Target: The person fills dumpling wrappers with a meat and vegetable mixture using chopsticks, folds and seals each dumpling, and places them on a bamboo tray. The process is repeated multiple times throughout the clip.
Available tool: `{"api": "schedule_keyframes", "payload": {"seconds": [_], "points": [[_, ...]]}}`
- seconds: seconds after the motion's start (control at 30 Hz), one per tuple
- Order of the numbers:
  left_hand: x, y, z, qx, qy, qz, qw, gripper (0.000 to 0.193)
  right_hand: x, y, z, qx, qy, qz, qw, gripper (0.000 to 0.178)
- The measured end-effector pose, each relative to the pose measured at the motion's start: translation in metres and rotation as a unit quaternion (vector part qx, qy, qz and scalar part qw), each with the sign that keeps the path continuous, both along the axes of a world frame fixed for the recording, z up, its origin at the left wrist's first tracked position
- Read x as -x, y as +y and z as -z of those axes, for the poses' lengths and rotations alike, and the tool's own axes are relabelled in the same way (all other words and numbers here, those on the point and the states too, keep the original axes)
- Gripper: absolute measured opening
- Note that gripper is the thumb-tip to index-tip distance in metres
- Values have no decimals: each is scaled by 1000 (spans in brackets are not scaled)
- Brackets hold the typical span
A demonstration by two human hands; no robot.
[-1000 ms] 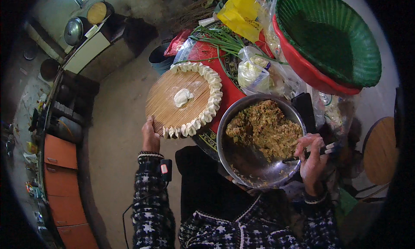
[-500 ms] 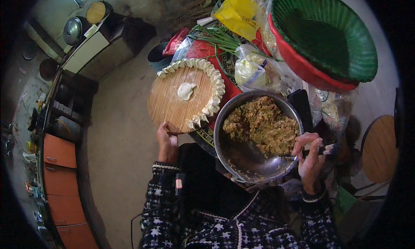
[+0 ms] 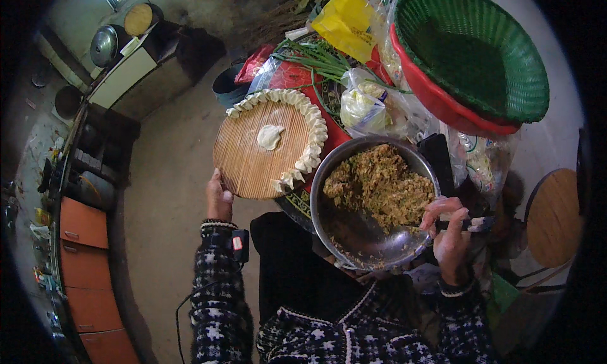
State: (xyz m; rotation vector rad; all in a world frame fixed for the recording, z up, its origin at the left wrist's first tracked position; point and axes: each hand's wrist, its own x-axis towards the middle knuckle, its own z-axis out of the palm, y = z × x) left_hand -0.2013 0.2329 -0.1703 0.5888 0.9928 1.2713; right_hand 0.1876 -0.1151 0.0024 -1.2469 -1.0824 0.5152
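My left hand (image 3: 219,198) grips the near left rim of a round slatted tray (image 3: 243,161), its thumb on top. A curved row of folded dumplings (image 3: 314,127) lines the tray's far and right edge, and one more dumpling (image 3: 270,137) lies alone near the middle. My right hand (image 3: 450,240) is closed at the right rim of a steel bowl (image 3: 404,245), around a dark-handled utensil (image 3: 466,225) whose far end I cannot make out. Brown-green minced filling (image 3: 379,180) is heaped toward the bowl's far side.
Behind the bowl stand a green basket (image 3: 468,60) in a red basin (image 3: 417,89), bagged vegetables (image 3: 367,104), green onions (image 3: 325,59) and a yellow bag (image 3: 344,25). Orange cabinets (image 3: 84,222) run along the left. A round wooden board (image 3: 553,218) leans at the right.
My left hand has slid leftward along the tray's rim, from its near edge to its near left side. My right hand and the bowl look almost unmoved.
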Motion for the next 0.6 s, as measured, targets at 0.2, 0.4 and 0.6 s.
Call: {"api": "schedule_keyframes", "payload": {"seconds": [0.2,0.4,0.6], "points": [[-29,-31,1,31,-35,-120,992,36,-3,2,4,-17,-67,-37,997,62],[-43,-37,21,-4,32,-211,977,21,-12,-3,2,7,-126,-6,992,74],[-64,-40,19,-1,-20,-260,965,18,-13,-9,0,38,-121,-9,992,78]]}}
